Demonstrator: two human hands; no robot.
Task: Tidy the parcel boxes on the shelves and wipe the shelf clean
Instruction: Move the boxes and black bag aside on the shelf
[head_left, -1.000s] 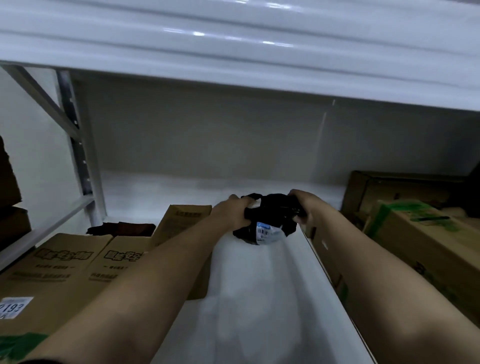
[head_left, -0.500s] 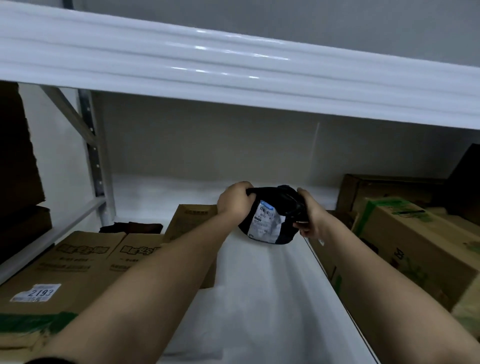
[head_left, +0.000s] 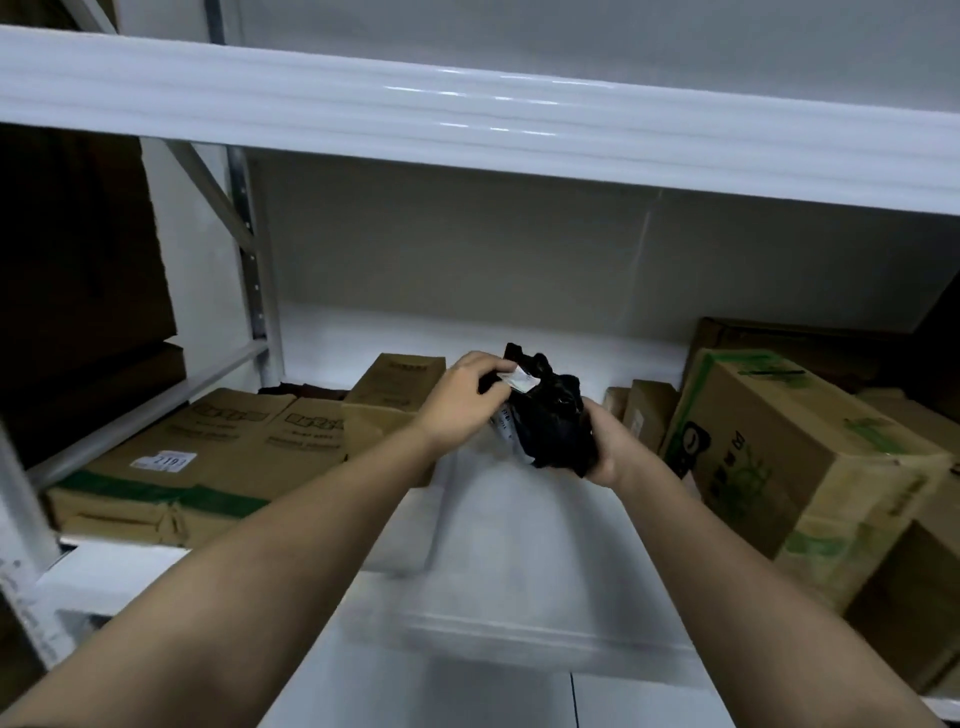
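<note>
A black plastic parcel bag (head_left: 550, 421) with a white label hangs above the white shelf (head_left: 509, 566), held between both hands. My left hand (head_left: 465, 397) pinches its upper left edge by the label. From below and on the right, my right hand (head_left: 608, 449) grips the bag. Brown parcel boxes lie flat on the shelf's left side (head_left: 208, 457), and a smaller brown box (head_left: 389, 392) stands behind them. On the right sits a green-printed carton (head_left: 800, 447) among other boxes.
The upper shelf's white beam (head_left: 467, 119) crosses overhead. A metal upright with a diagonal brace (head_left: 249, 270) stands at the left. Dark boxes (head_left: 78, 270) fill the neighbouring bay. A dark cloth (head_left: 301, 389) lies behind the left boxes. Small brown boxes (head_left: 644, 410) stand at the back right.
Both hands have pulled the black bag nearer and turned it, so the label now faces up and left. The view has tilted upward, and more of the upper beam shows.
</note>
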